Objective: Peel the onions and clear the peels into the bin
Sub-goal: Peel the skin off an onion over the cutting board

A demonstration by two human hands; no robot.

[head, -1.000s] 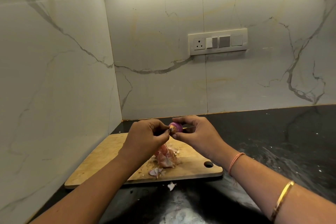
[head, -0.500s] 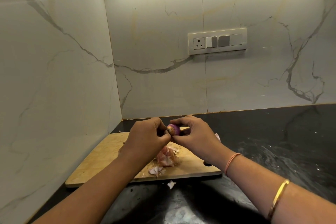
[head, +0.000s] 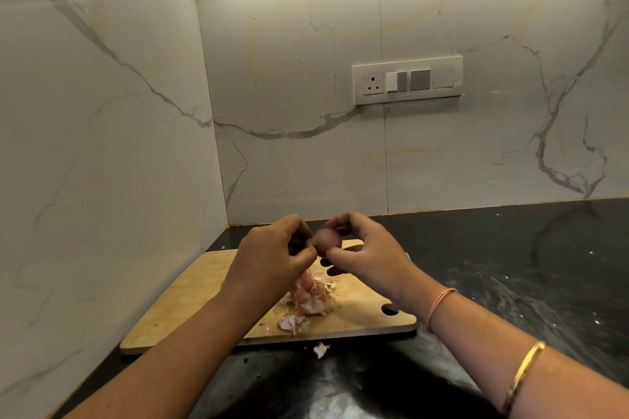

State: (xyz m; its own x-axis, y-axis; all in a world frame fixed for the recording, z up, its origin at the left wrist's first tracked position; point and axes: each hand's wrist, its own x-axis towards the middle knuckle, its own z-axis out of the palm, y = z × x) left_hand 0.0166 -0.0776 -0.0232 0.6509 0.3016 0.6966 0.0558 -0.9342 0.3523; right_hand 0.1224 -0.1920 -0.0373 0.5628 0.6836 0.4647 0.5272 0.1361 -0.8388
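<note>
No text, label or number can be read anywhere.

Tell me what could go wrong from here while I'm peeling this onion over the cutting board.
1. The right hand holds the onion only at the fingertips while the left hand pinches at its end. A hard tug might make it slip and roll onto the counter.
2. One peel scrap already lies off the cutting board, away from the peel pile. More may scatter and be missed when clearing.
</note>
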